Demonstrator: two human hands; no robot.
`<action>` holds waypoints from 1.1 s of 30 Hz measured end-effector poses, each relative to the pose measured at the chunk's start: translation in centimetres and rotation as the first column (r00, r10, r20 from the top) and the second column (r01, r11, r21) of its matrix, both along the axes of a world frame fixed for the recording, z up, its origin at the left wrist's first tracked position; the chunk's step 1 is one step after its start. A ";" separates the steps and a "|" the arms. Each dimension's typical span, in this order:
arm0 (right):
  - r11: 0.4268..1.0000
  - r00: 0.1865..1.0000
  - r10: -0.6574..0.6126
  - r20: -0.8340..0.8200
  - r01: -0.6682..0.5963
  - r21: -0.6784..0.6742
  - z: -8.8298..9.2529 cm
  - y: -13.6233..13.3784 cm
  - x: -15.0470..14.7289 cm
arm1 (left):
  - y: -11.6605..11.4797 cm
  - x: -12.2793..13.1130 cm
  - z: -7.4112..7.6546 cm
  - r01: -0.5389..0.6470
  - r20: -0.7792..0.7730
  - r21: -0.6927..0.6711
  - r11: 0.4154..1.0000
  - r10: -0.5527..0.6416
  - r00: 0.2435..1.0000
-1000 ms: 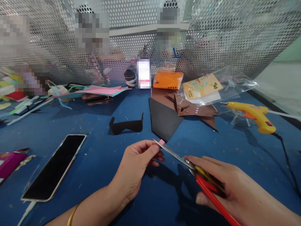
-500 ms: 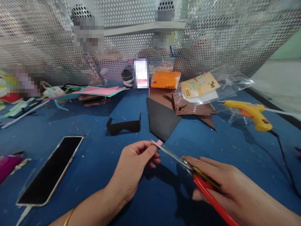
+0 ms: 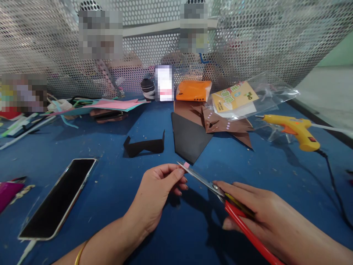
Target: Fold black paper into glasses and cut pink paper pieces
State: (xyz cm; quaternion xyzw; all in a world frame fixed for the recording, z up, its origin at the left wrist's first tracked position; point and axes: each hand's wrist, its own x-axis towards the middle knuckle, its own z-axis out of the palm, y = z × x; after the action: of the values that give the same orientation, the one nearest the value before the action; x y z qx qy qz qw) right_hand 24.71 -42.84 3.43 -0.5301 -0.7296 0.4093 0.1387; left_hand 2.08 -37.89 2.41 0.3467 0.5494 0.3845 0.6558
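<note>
Between thumb and fingertips, my left hand point(image 3: 162, 187) pinches a tiny pink piece of paper point(image 3: 186, 165), which shows at the scissor blades. My right hand point(image 3: 261, 209) is wrapped round the red and yellow handles of the scissors point(image 3: 239, 219). The blades point up and left and their tips reach my left thumb. Just beyond the blades lies a black sheet point(image 3: 189, 138), partly over brown paper. A folded black paper shape like glasses point(image 3: 145, 147) stands on the blue table point(image 3: 110, 206) beyond my left hand.
A phone point(image 3: 59, 198) with a cable lies at the left. The yellow glue gun point(image 3: 295, 129) is at the right. Along the back are coloured sheets point(image 3: 113, 105), an orange packet point(image 3: 193, 91), a clear bag point(image 3: 273, 97) and a perforated metal screen point(image 3: 149, 44).
The whole view has shifted slightly, so most things appear a little higher. Both hands keep nearly the same pose, with the scissors still at the pink piece.
</note>
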 end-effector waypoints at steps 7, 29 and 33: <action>0.999 1.000 -0.029 -0.009 0.028 -0.022 0.1 0.0 -0.1 | 0.0 -0.1 -0.2 0.019 -0.027 -0.020 1.000 -0.020 0.999; 0.997 0.995 -0.074 0.068 0.076 -0.021 0.8 0.1 0.2 | 0.1 -0.4 0.3 -0.020 0.040 0.020 1.000 0.019 0.999; 0.998 0.997 -0.065 0.034 0.064 0.014 0.9 0.3 0.1 | -0.1 -0.5 0.2 -0.022 0.060 0.017 1.000 0.021 0.998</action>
State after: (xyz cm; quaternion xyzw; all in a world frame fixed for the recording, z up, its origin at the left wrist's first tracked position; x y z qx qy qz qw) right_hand 24.79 -42.55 4.34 -0.5595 -0.7169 0.3908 0.1426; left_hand 1.56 -37.98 2.62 0.3348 0.5299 0.4065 0.6648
